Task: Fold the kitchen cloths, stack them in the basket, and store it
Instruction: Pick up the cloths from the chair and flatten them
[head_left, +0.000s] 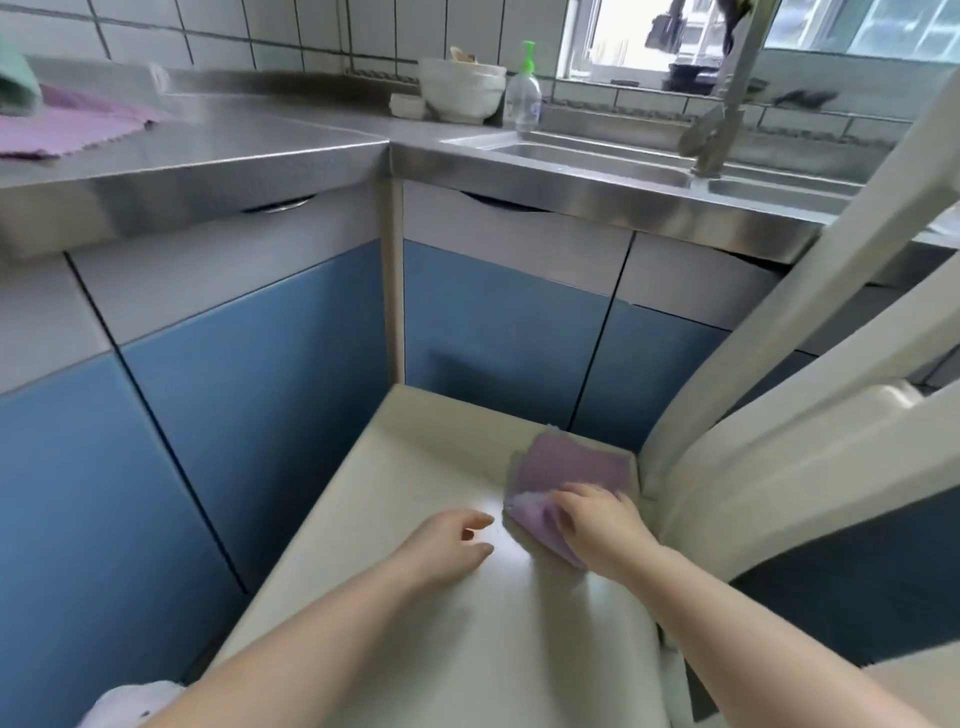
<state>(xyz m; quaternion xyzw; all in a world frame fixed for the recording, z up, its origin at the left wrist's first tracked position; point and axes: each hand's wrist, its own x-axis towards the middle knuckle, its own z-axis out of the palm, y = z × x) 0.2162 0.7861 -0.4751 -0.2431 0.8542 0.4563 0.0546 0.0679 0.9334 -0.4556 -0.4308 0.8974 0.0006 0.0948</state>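
On the chair seat (415, 467) my right hand (602, 525) grips the purple cloth (566, 467); my left hand (452, 540) hovers beside it, fingers relaxed.

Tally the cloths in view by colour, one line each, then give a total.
Purple: 2, a folded purple cloth on the chair seat under the right hand, and a purple cloth spread on the counter.
Green: 1, a green cloth at the frame's left edge.
Total: 3
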